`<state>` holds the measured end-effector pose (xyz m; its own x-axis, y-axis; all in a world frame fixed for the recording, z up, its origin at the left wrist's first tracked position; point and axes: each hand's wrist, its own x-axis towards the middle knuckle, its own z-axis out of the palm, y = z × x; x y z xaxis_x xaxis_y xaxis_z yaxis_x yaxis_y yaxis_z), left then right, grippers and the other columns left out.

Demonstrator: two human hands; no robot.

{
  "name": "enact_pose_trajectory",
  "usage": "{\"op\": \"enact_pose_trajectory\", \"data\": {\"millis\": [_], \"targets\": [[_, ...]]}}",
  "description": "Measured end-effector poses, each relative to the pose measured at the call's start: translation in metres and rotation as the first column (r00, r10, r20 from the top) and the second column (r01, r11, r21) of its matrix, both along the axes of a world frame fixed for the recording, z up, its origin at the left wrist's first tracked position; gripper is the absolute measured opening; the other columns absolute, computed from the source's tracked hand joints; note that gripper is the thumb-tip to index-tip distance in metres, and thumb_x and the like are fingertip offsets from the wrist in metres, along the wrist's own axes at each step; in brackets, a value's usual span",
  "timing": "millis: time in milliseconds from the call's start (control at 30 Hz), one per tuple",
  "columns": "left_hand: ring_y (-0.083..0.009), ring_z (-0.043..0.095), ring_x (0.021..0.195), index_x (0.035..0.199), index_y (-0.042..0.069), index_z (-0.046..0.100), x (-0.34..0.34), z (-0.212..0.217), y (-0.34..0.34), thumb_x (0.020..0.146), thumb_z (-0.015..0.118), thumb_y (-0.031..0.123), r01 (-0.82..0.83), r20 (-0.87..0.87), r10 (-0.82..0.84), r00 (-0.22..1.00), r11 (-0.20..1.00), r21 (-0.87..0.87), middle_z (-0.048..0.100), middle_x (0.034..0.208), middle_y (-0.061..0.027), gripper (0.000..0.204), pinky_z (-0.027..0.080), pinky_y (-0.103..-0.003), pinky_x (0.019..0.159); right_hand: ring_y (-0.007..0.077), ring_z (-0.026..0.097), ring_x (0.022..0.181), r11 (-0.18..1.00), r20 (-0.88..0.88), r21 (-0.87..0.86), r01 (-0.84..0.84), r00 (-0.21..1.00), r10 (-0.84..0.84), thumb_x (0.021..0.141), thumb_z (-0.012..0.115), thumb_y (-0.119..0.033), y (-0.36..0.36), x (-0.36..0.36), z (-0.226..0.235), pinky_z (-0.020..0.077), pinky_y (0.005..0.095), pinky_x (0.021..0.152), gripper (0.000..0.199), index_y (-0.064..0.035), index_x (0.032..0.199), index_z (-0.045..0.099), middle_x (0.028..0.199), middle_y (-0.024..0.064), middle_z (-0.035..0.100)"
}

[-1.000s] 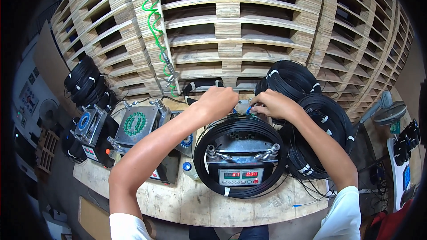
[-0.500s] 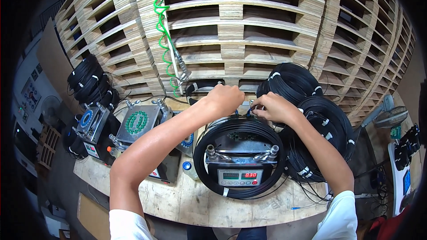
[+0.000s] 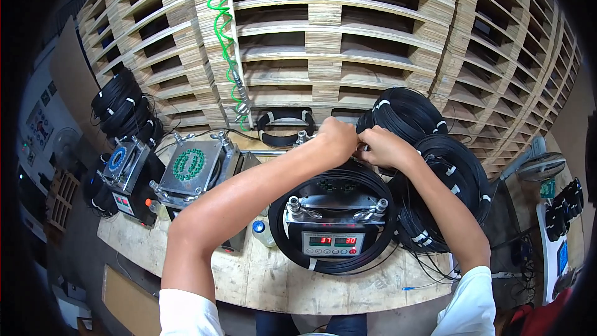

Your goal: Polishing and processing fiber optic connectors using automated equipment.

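Note:
My left hand [image 3: 337, 139] and my right hand [image 3: 380, 147] meet over the far rim of a coil of black cable [image 3: 348, 266]. Both have their fingers closed in a pinch; whatever lies between the fingertips is hidden. The coil loops around a polishing machine [image 3: 333, 244], which has a metal top, two clamp posts and a front panel with lit red digits. Small green pieces show on the machine's top, just inside the coil.
Two similar machines, one with a green-studded plate [image 3: 188, 168], stand left. A blue-capped bottle [image 3: 263, 234] sits beside the coil. Big black cable coils [image 3: 453, 180] crowd the right. Stacked wooden pallets [image 3: 323, 37] rise behind; a green spiral air hose [image 3: 219, 18] hangs there.
My left hand has moved right, up against my right hand. Blue connectors visible by my right fingers earlier are now hidden. The panel's dark left display has lit up.

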<state>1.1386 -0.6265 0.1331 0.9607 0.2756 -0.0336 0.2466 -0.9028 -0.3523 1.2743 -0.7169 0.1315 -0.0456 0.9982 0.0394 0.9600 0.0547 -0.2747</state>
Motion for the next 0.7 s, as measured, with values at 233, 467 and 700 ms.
{"op": "enact_pose_trajectory", "data": {"millis": [233,467,700], "targets": [[-0.0283,0.074,0.085,0.085,0.008,0.075,0.005,-0.016,-0.005,0.089,0.062,0.02,-0.067,0.089,0.066,0.994,0.998,0.002,0.074,0.084,-0.0124,0.018,0.059,-0.041,0.071,0.0333,0.072,0.083,0.998,-0.051,-0.047,-0.043,0.998,0.041,0.086,0.07,-0.018,0.005,0.012,-0.007,0.0558,0.0407,0.075,0.029,0.003,0.106,0.071,0.09,0.0246,0.072],[-0.0403,0.068,0.085,0.1,-0.001,0.072,-0.027,0.001,0.069,0.103,0.05,0.043,0.09,0.143,-0.007,0.99,0.804,-0.588,0.07,0.09,-0.0244,0.05,0.052,-0.044,0.077,0.0131,0.067,0.085,0.957,-0.603,-0.276,-0.087,0.791,-0.102,0.103,0.055,-0.03,0.013,0.073,0.02,0.0576,0.0286,0.074,0.036,-0.0029,0.125,0.064,0.094,0.0076,0.069],[-0.0311,0.059,0.123,0.131,0.009,0.065,-0.024,-0.014,0.065,0.101,0.023,0.069,-0.05,0.024,0.128,0.992,0.545,-0.837,0.065,0.129,-0.0187,0.079,0.041,-0.039,0.108,0.0172,0.067,0.066,0.874,-0.18,-0.451,0.18,0.941,-0.287,0.084,0.062,-0.072,0.065,0.067,-0.018,0.0588,0.0323,0.06,0.076,-0.0083,0.124,0.066,0.084,0.0102,0.068]]}}
